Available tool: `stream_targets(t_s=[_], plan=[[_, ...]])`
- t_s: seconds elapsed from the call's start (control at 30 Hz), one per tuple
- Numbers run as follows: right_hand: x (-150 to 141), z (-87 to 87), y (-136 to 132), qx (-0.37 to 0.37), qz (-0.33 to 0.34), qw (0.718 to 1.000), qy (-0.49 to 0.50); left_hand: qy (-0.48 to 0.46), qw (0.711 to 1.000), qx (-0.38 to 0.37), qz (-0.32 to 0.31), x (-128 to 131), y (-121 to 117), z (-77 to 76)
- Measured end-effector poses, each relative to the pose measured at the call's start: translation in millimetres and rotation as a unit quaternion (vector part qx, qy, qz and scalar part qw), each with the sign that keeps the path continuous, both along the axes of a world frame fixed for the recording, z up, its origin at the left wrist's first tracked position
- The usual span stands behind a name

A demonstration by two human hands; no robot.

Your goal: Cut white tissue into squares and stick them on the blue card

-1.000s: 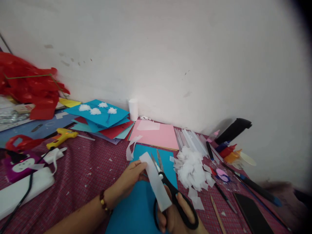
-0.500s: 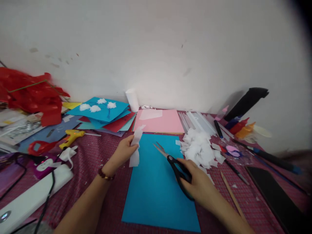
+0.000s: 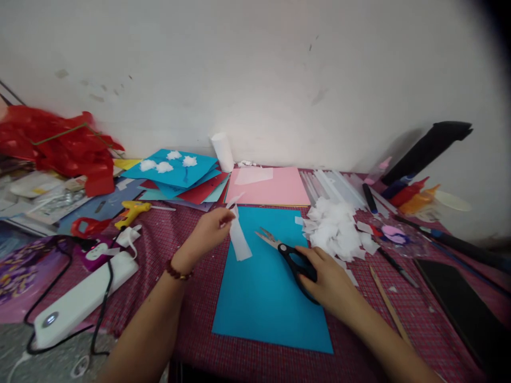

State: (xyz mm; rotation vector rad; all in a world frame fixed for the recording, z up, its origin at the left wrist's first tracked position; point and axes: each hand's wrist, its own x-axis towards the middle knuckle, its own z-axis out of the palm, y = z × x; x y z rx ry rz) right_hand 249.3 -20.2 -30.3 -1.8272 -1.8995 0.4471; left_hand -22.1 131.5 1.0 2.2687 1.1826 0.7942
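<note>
My left hand [image 3: 209,231] pinches a white paper strip [image 3: 239,239] that hangs down over the top left corner of a blue paper sheet [image 3: 271,298]. My right hand [image 3: 329,282] grips the black handles of a pair of scissors [image 3: 285,252]. The scissors rest on the blue sheet with their blades slightly apart and pointing toward the strip. A heap of white paper scraps [image 3: 335,229] lies just right of the sheet. A beaded bracelet sits on my left wrist.
Pink paper [image 3: 275,187] and a stack of coloured sheets [image 3: 179,175] lie by the wall. A yellow glue gun [image 3: 133,211], white power strip [image 3: 80,298] and red plastic [image 3: 59,146] are at left. Pens, glue bottles [image 3: 413,196] and a black phone [image 3: 459,303] are at right.
My right hand lowered the scissors onto the blue sheet. My left hand carried the white strip up and left, away from the blades. The view pulled back.
</note>
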Motion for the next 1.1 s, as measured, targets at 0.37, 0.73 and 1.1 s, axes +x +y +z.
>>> stream_targets(t_s=[0.37, 0.73, 1.1], plan=[[-1.5, -0.2, 0.5, 0.005, 0.009, 1.000, -0.001, 0.320, 0.929, 0.020, -0.187, 12.1, -34.5, 9.6], [-2.0, -1.8, -1.6, 0.011, -0.005, 1.000, -0.017, 0.316, 0.930, 0.059, -0.178, 21.0, -24.0, -4.3], [-1.7, -1.2, -1.7, 0.029, 0.016, 0.998, -0.055, 0.020, 0.993, 0.041, 0.111, 2.7, -2.9, 2.3]])
